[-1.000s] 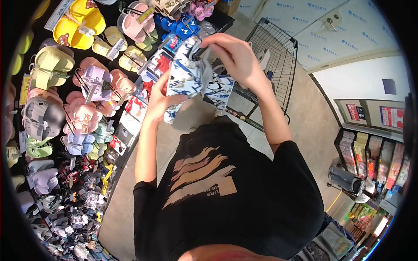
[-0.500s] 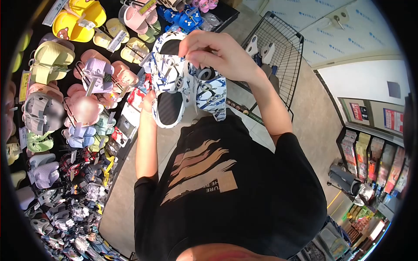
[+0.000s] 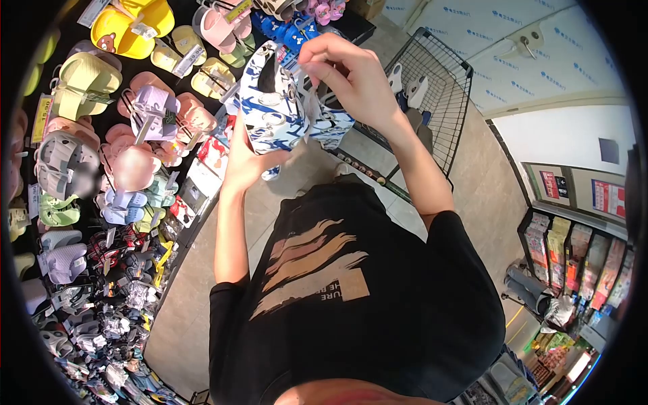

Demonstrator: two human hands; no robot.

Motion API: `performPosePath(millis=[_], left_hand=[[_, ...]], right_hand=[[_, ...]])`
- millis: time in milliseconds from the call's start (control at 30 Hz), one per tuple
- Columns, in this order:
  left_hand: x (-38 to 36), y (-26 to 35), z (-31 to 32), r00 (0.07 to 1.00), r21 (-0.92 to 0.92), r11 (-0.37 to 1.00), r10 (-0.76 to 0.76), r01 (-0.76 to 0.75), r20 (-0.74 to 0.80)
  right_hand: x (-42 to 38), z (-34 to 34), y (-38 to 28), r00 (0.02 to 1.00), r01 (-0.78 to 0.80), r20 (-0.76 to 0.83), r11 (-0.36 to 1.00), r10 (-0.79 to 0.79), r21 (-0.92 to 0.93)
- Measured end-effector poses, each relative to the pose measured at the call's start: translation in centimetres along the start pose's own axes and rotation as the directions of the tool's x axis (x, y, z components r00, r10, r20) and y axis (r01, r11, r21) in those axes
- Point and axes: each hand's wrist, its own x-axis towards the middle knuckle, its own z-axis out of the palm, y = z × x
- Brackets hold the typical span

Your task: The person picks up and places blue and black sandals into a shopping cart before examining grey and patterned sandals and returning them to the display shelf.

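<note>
A pair of white clogs (image 3: 272, 120) with a blue and black pattern is held up in front of my chest, tilted so that the patterned upper faces me. My left hand (image 3: 248, 160) is closed around the near clog from the left, thumb along its lower edge. The second clog (image 3: 331, 128) hangs just to the right, partly behind a pale flap or tag. My right hand (image 3: 351, 77) is above it, thumb and fingers pinched together at the clogs' upper right. What lies between those fingertips is too small to make out.
A display rack on the left carries many slippers, among them yellow slippers (image 3: 135, 30), green slides (image 3: 84, 84) and lilac slides (image 3: 154, 111). A black wire cart (image 3: 439, 88) with white shoes (image 3: 417, 91) stands ahead right. A goods shelf (image 3: 574, 256) lines the right side.
The clogs have tipped over, their dark insoles turning out of sight and the patterned upper coming into view. My left hand has shifted its hold. My right hand has risen slightly rightward.
</note>
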Motion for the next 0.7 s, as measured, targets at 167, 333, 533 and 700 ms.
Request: performPosePath(millis=[167, 333, 533, 700], left_hand=[[0.8, 0.4, 1.1, 0.965, 0.101, 0.961, 0.262, -0.258, -0.023], [0.1, -0.3, 1.0, 0.906, 0.144, 0.895, 0.417, -0.423, 0.073], [-0.2, -2.6, 1.0, 0.831, -0.005, 0.832, 0.555, -0.555, 0.014], [0.3, -3.0, -0.6, 0.829, 0.074, 0.849, 0.527, -0.523, -0.189]], right_hand=[[0.1, -1.4, -0.8, 0.996, 0.012, -0.093, 0.999, -0.017, -0.049], [-0.2, -1.5, -2.0, 0.981, 0.097, -0.175, 0.994, -0.088, 0.047], [-0.2, -2.3, -2.9, 0.991, -0.005, -0.131, 0.995, 0.018, 0.098], [-0.3, -1.5, -4.1, 0.999, 0.025, 0.039, 0.982, -0.018, -0.189]])
